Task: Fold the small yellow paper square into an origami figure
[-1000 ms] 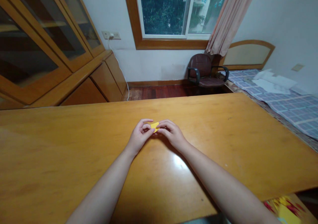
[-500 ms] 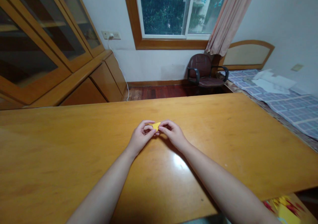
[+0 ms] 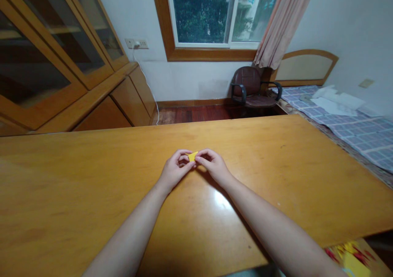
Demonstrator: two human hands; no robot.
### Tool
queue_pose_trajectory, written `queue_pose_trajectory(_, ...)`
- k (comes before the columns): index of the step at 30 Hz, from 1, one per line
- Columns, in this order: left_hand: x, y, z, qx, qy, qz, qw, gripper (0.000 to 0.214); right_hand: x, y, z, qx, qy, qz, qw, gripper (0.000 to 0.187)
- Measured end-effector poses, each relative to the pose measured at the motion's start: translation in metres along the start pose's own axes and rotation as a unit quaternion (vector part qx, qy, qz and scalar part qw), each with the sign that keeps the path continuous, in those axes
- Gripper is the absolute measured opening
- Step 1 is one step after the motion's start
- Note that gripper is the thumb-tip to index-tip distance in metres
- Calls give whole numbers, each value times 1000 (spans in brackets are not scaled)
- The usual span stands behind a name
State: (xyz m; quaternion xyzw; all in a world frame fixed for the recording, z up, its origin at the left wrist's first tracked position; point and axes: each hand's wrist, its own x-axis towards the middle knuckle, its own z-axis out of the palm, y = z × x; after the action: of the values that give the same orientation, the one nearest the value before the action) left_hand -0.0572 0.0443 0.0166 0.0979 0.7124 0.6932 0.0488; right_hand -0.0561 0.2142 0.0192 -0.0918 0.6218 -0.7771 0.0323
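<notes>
A small folded piece of yellow paper (image 3: 192, 157) is held between my two hands, just above the wooden table (image 3: 92, 178). My left hand (image 3: 177, 166) grips its left side, with the thumb along the lower edge and the fingers curled behind. On the opposite side, my right hand (image 3: 213, 165) pinches the paper's right edge between thumb and fingertips. Fingers hide parts of the paper, so its full folded shape cannot be made out.
At the lower right, below the tabletop, lie a yellow sheet (image 3: 356, 264) and several small red and yellow pieces (image 3: 353, 251). Beyond the table stand a brown armchair (image 3: 250, 86), a wooden cabinet (image 3: 101, 113) and a bed (image 3: 353, 121) with a checked cover.
My left thumb has shifted slightly right along the paper's lower edge. The yellow paper has turned a little; my right hand is almost still.
</notes>
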Motion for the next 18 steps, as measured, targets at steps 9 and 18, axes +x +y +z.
queue_pose_trajectory(9, -2, 3, 1, -16, -20, -3, 1000, 35, -1, 3, -1, -87, 33, -34, 995, 14)
queue_pose_trajectory(18, -2, 10, 1, -28, 0, -2, 1000, 38, -1, -1, -2, -131, 17, -64, 989, 12)
